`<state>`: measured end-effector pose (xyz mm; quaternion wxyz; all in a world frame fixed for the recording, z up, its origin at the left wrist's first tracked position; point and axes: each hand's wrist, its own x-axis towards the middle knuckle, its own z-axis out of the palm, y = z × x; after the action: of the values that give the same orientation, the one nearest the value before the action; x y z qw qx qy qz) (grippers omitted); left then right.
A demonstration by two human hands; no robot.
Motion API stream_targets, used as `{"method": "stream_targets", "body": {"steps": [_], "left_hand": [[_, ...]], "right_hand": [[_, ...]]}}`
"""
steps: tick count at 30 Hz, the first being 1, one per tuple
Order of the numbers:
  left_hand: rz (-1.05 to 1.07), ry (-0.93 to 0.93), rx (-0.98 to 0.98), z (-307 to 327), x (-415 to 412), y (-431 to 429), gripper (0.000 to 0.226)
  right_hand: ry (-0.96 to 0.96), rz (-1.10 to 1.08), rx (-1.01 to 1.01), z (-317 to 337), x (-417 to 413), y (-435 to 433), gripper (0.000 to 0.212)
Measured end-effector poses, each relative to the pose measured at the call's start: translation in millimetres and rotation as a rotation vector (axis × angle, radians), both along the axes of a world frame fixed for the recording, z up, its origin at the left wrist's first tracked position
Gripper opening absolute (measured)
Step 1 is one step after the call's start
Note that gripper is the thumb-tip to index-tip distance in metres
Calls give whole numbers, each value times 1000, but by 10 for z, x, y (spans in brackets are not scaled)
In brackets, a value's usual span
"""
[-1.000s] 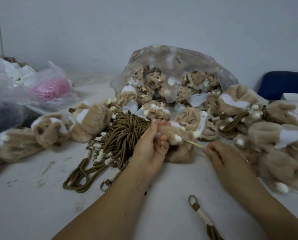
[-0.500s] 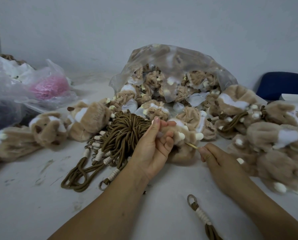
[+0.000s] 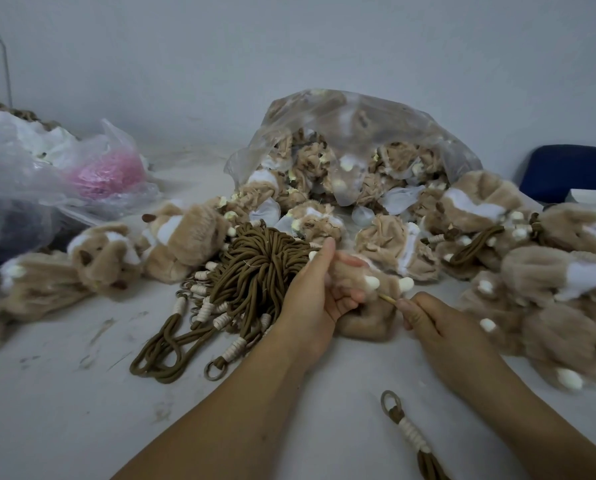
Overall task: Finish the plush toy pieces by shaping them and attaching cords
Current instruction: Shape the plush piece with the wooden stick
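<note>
With left hand (image 3: 319, 299) gripping plush toy (image 3: 376, 289), right hand (image 3: 428, 323) pinching stick (image 3: 388, 299) had closed in since a second before; stick sat deeper, shaping probably underway.

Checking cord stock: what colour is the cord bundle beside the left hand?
Olive-brown cord bundle, ends wrapped in cream; clearest in head view.

Tip of stick (image 3: 388, 299) buried in plush piece (image 3: 388, 286), loose cord (image 3: 413, 434) cut off — bottom edge.

Both forearms reach in from near; the left hand (image 3: 315, 296) grips a plush piece (image 3: 390, 289), the right hand (image 3: 435, 323) pinches a thin stick (image 3: 388, 299).
</note>
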<state>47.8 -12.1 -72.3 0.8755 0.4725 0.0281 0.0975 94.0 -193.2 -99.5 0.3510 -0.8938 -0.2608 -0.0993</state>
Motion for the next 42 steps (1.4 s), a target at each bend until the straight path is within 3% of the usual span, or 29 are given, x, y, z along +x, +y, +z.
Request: {"method": "stream_targets", "body": {"steps": [4,13,20,35,42], "left_hand": [[59,25,-35,-8,22,17,45],[238,-24,10,-41,55,-8,33],[88,-85,83,-30,24,-67,61],[55,35,-80,-5,13,51,66],[-80,8,-175,-13,11,58,78]], "right_hand": [[-13,2,4,14,5,-13,55],[-9,-56,-52,51,-97,41,59],[-38,-33,-22,124,-165,90,54],[27,-61,-81,122,-97,-25,60],[96,-55,-15,115,-72,-28,64]]}}
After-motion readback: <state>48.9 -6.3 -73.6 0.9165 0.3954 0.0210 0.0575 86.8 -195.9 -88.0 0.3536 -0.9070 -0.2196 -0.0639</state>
